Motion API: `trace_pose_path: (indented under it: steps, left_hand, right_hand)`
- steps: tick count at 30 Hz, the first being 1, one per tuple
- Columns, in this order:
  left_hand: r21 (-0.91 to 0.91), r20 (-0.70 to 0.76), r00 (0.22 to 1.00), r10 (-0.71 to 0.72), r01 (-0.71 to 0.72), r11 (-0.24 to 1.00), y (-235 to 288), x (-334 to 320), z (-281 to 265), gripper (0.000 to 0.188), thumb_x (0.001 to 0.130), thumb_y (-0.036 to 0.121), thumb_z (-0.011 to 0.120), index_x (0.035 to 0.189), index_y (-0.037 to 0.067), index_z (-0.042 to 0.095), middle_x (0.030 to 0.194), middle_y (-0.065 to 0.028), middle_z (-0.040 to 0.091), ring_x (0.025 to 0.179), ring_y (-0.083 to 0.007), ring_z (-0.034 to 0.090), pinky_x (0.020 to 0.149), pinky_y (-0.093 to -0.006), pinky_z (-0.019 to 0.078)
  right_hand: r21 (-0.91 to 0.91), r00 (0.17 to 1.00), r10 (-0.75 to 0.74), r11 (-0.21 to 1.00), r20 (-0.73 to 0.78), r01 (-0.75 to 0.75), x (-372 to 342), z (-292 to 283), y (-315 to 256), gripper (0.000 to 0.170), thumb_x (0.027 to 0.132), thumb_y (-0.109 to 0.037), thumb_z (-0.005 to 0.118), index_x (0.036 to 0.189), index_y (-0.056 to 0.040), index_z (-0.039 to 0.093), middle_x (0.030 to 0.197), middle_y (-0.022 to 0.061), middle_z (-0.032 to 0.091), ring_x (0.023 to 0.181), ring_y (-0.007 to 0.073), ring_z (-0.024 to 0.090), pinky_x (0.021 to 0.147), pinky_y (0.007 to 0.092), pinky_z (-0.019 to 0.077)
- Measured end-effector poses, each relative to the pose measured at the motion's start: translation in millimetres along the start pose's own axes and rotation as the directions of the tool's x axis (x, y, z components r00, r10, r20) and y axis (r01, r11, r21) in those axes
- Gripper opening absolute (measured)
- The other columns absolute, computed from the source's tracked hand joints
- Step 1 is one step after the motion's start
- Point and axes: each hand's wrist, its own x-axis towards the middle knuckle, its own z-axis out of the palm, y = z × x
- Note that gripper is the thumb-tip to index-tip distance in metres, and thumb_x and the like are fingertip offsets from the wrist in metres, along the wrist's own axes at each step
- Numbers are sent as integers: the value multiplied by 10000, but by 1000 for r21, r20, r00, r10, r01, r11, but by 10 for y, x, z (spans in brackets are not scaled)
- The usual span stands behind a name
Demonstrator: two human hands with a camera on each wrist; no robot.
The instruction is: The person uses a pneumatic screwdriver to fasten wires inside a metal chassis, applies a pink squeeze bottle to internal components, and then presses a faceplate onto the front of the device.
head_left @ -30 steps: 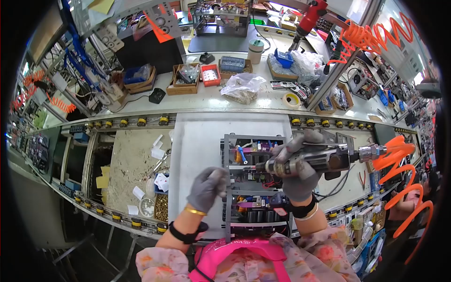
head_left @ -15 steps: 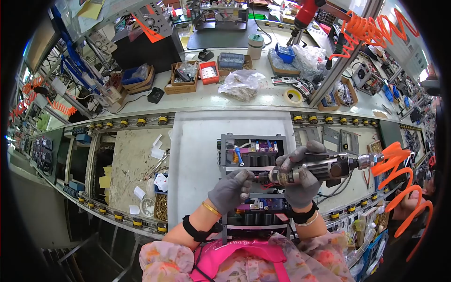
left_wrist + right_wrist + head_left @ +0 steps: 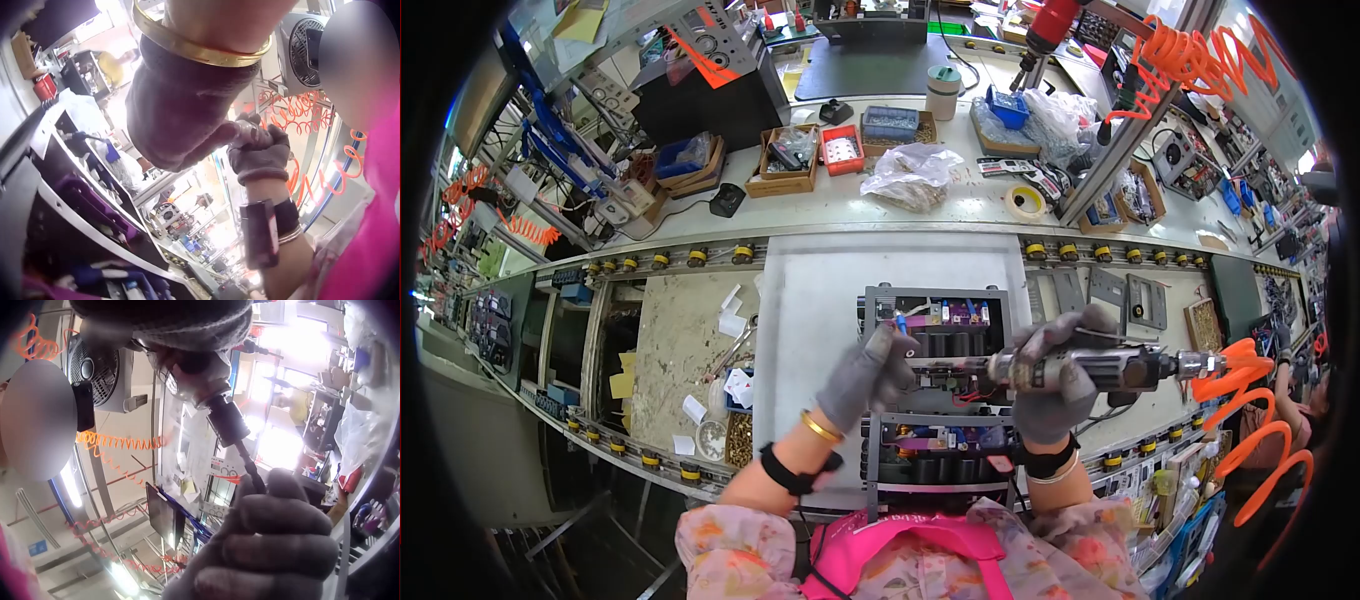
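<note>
In the head view my gloved right hand (image 3: 1050,405) grips an air screwdriver (image 3: 1110,370), held level with its bit (image 3: 948,363) pointing left. My gloved left hand (image 3: 865,375) is at the bit's far end. The right wrist view shows its curled fingers (image 3: 281,547) pinching the bit around its tip, which they hide. Below both hands lies a grey metal chassis (image 3: 945,293) with purple circuit boards, black cylindrical parts and wires inside. A blue wire with a ring terminal (image 3: 902,324) sticks up near the left fingers.
An orange coiled hose (image 3: 1245,400) runs from the screwdriver at right. White board (image 3: 810,270) lies under the chassis. Behind stand a plastic bag (image 3: 912,175), a red tray (image 3: 841,150) and a tape roll (image 3: 1025,203). A box of brass-coloured screws (image 3: 740,438) sits at left.
The left hand moved up and right from the chassis's left side to the bit's tip, then slightly left. The right hand and screwdriver shifted slightly right and down.
</note>
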Motion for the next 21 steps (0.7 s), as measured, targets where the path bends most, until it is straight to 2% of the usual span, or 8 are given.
trace_pose_path:
  steps: [1, 2, 3, 6, 9, 13, 16, 21]
  left_hand:
    - [290, 9, 967, 255, -246, 925, 13, 147, -134, 290, 897, 294, 557, 1102, 90, 573, 903, -76, 634, 574, -94, 583, 438, -202, 449]
    - [627, 147, 869, 472, -451, 635, 113, 250, -243, 276, 850, 218, 589, 1109, 123, 575, 994, -79, 614, 668, -148, 599, 525, -241, 480]
    - [809, 358, 728, 585, -554, 194, 200, 352, -318, 316, 804, 142, 621, 1117, 156, 577, 1084, -82, 595, 762, -202, 614, 613, -280, 511]
    - [763, 646, 728, 228, -613, -205, 214, 743, -429, 438, 723, 93, 656, 1133, 224, 573, 1184, -63, 537, 928, -276, 575, 769, -343, 489]
    - [743, 589, 795, -146, -603, -290, 260, 1039, -216, 241, 757, 157, 645, 994, 201, 640, 959, -39, 593, 933, -264, 572, 783, -378, 476]
    - [901, 388, 919, -69, -394, -181, 180, 1313, 30, 169, 812, 254, 596, 937, 151, 644, 961, -83, 603, 940, -293, 594, 779, -407, 485]
    - [917, 356, 933, -47, -358, -176, 69, 1474, 63, 192, 820, 297, 601, 931, 153, 660, 919, -77, 603, 880, -297, 595, 762, -401, 486]
    - [930, 317, 945, -78, -326, -168, 59, 1492, 64, 192, 822, 292, 597, 924, 145, 664, 929, -72, 608, 886, -297, 597, 772, -398, 486]
  right_hand:
    - [-13, 1000, -24, 1000, -13, 24, 48, -34, -17, 504, 769, -110, 580, 1237, -57, 400, 909, 97, 552, 726, 193, 601, 754, 425, 498]
    - [-45, 998, -52, 998, -34, 51, 96, -50, -24, 500, 770, -113, 562, 1238, -55, 397, 913, 97, 550, 727, 193, 597, 756, 423, 498]
    - [-78, 995, -81, 994, -53, 77, 148, -68, -25, 497, 771, -115, 545, 1240, -53, 394, 918, 97, 548, 728, 193, 593, 757, 420, 497]
    - [-120, 994, -91, 989, -53, 85, 272, -167, 11, 507, 751, -97, 503, 1242, -49, 387, 927, 102, 547, 722, 194, 588, 771, 421, 498]
    - [-157, 996, -62, 986, -61, 52, 377, -269, 43, 512, 732, -89, 506, 1233, -59, 401, 943, 93, 547, 730, 189, 579, 775, 419, 495]
    - [-180, 997, -25, 984, -78, 11, 466, -381, 201, 498, 730, -95, 529, 1216, -66, 426, 913, 70, 555, 737, 182, 577, 778, 416, 491]
    - [-276, 999, 5, 961, -44, -17, 495, -516, 402, 486, 731, -51, 511, 1210, -49, 425, 872, 85, 559, 740, 176, 573, 784, 414, 493]
    - [-187, 994, 66, 981, 91, -48, 472, -645, 665, 489, 745, 103, 494, 1208, -34, 424, 944, 105, 568, 822, 190, 597, 805, 397, 496]
